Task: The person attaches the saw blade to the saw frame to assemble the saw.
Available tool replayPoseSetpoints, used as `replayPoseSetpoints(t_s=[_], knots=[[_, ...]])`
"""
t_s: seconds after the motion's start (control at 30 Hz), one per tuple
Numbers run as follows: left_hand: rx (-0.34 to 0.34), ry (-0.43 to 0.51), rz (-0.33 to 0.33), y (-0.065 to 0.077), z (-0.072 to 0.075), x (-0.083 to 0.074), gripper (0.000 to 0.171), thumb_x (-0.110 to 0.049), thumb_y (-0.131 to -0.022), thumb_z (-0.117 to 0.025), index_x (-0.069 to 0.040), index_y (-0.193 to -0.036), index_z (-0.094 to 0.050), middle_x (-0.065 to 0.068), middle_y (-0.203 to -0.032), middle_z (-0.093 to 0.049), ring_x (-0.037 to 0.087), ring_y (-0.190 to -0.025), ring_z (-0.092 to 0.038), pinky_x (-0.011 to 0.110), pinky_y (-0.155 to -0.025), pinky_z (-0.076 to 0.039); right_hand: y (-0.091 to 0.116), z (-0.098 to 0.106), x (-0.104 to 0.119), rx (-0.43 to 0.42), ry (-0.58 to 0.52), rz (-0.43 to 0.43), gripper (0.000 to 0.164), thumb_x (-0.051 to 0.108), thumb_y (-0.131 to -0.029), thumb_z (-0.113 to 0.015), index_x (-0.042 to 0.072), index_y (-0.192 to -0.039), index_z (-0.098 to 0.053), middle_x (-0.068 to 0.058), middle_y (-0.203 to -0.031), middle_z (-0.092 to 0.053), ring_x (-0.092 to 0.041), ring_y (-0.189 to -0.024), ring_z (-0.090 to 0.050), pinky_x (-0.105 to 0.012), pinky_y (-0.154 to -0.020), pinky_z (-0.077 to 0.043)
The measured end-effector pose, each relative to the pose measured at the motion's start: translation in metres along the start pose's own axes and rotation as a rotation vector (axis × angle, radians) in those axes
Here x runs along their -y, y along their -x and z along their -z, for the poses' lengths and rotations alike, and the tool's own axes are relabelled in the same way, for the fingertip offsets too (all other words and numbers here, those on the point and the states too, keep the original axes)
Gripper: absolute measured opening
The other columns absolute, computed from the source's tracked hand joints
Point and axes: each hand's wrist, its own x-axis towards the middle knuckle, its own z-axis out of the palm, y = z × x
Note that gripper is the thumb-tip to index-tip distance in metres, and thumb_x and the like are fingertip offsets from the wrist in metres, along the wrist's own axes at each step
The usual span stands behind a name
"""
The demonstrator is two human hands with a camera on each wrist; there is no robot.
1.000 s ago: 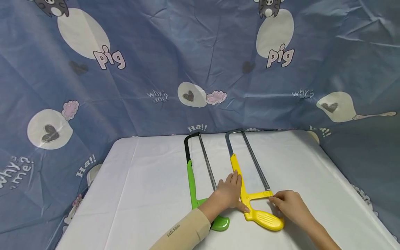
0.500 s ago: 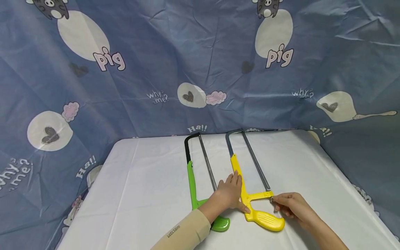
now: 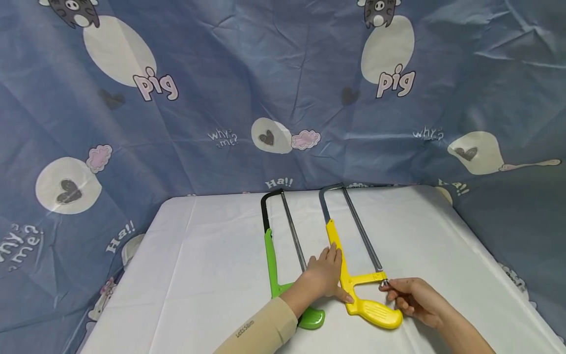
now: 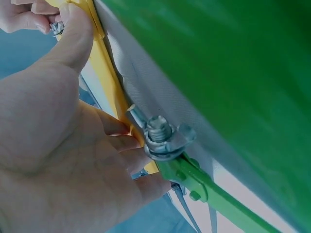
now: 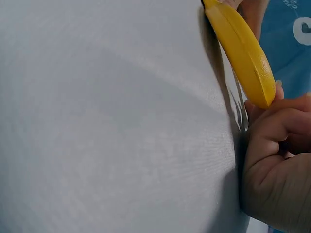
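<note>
A yellow-handled hacksaw (image 3: 366,278) lies flat on the white table, its blade on the right side of the frame. My left hand (image 3: 325,276) presses on its yellow frame, fingers straight and thumb at the base of the grip. At the near end of the blade, the thumb and fingers of my right hand (image 3: 417,297) pinch a small metal wing nut (image 3: 383,283). The right wrist view shows the yellow grip (image 5: 243,53) beside that hand, (image 5: 282,160) but hides the nut. Under my left forearm lies a green-handled hacksaw (image 3: 271,260), partly covered.
In the left wrist view, the green hacksaw's own wing nut (image 4: 160,138) stands up close to my left palm. White cloth covers the table (image 3: 212,255). A blue printed curtain (image 3: 283,98) hangs behind its far edge.
My right hand's fingers have turned and shifted slightly at the wing nut, which now shows more clearly. The left hand and both hacksaws have stayed in place.
</note>
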Motion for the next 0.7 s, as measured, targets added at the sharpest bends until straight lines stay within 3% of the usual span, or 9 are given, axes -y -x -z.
replayPoseSetpoints(t_s=[0.1,0.17,0.23,0.4,0.53,0.7], knots=[[0.003,-0.006,0.0,0.0,0.0,0.0,0.124,-0.08,-0.067,-0.068,-0.014,-0.16,-0.02,0.004,-0.168,-0.014,0.02,-0.153,-0.024,0.042,-0.115,-0.04,0.001,0.0,0.0,0.008,0.007,-0.012,0.038,0.027,-0.103,-0.05,-0.004,-0.119,-0.067,0.003,-0.078,-0.069,0.001,-0.055,-0.048,-0.013,-0.048,-0.039],[0.004,-0.004,-0.002,0.0,-0.001,0.0,0.124,-0.08,-0.067,-0.068,-0.014,-0.16,-0.019,0.004,-0.168,-0.014,0.02,-0.153,-0.024,0.042,-0.115,-0.039,0.002,-0.003,0.001,-0.055,0.1,-0.003,0.041,0.03,-0.103,-0.051,-0.004,-0.116,-0.068,0.002,-0.075,-0.068,-0.001,-0.052,-0.048,-0.015,-0.047,-0.039],[0.004,0.002,-0.004,0.0,-0.001,-0.001,0.124,-0.08,-0.067,-0.068,-0.014,-0.16,-0.019,0.004,-0.168,-0.014,0.02,-0.153,-0.024,0.043,-0.116,-0.039,0.004,-0.01,0.004,-0.203,0.274,0.014,0.042,0.035,-0.101,-0.054,-0.002,-0.11,-0.07,0.001,-0.07,-0.067,-0.004,-0.049,-0.048,-0.018,-0.046,-0.04],[0.003,0.005,0.001,-0.001,-0.001,-0.001,0.124,-0.08,-0.067,-0.069,-0.015,-0.16,-0.019,0.004,-0.168,-0.014,0.02,-0.154,-0.023,0.043,-0.116,-0.039,0.009,-0.034,0.016,-0.539,0.846,0.1,0.035,0.037,-0.095,-0.063,0.004,-0.103,-0.072,-0.002,-0.07,-0.066,-0.014,-0.055,-0.052,-0.029,-0.049,-0.041],[0.004,0.005,0.008,0.001,0.0,0.0,0.123,-0.08,-0.067,-0.069,-0.015,-0.16,-0.019,0.003,-0.168,-0.014,0.019,-0.153,-0.024,0.042,-0.115,-0.039,0.01,-0.053,0.017,-0.598,1.206,0.222,0.02,0.025,-0.09,-0.07,0.007,-0.096,-0.072,0.0,-0.074,-0.066,-0.013,-0.059,-0.051,-0.029,-0.05,-0.04],[0.011,-0.021,0.018,0.003,0.002,0.0,0.122,-0.081,-0.067,-0.068,-0.017,-0.16,-0.02,0.002,-0.168,-0.015,0.018,-0.153,-0.025,0.041,-0.115,-0.04,0.009,-0.066,0.011,-0.675,1.438,0.32,0.015,0.018,-0.084,-0.075,0.01,-0.076,-0.066,0.003,-0.063,-0.054,-0.013,-0.053,-0.043,-0.028,-0.047,-0.036]])
